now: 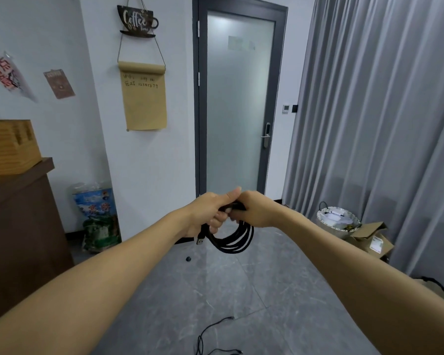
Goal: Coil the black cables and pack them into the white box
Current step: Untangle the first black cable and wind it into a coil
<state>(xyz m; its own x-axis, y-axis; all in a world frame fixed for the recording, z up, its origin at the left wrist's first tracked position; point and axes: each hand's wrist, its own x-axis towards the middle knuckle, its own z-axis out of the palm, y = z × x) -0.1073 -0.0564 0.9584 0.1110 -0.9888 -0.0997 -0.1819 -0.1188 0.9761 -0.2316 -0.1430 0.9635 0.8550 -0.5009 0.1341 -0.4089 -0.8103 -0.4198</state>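
Observation:
A black cable (237, 240) hangs in a coil of several loops in front of me at chest height, its USB plug dangling at the lower left. My left hand (212, 212) grips the top of the coil with curled fingers and raised thumb. My right hand (256, 208) meets it from the right and holds the same top part of the coil. More thin black cables (210, 331) lie loose on the grey floor near the bottom edge. No white box is in view.
A brown counter (21, 219) with a wooden rack stands at the left, with a printed bag (98, 219) on the floor beside it. A frosted glass door (237, 103) is straight ahead. A white basket (337, 220) and a cardboard box (372, 240) sit by the grey curtain at the right.

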